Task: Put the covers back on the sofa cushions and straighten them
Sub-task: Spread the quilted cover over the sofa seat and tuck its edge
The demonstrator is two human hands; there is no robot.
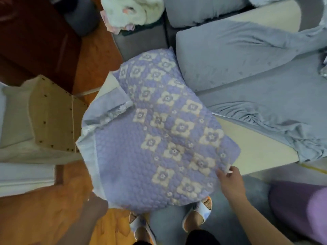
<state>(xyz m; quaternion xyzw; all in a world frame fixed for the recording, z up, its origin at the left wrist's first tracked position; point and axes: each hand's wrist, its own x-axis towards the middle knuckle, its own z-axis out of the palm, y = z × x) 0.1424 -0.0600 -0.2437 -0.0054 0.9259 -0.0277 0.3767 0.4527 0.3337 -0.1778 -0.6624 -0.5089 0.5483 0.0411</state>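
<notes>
Covering is the step in hand: a quilted purple cover (159, 131) is held spread over a cushion (256, 152) at the sofa (247, 55) edge. Its near right corner is pinched by the right hand (230, 181). The left hand (96, 203) is blurred at the near left corner; whether its grip is closed there cannot be told. Pale lining is turned up along the left side. Next, judging by this, the cover has to be drawn square and that fold smoothed flat.
</notes>
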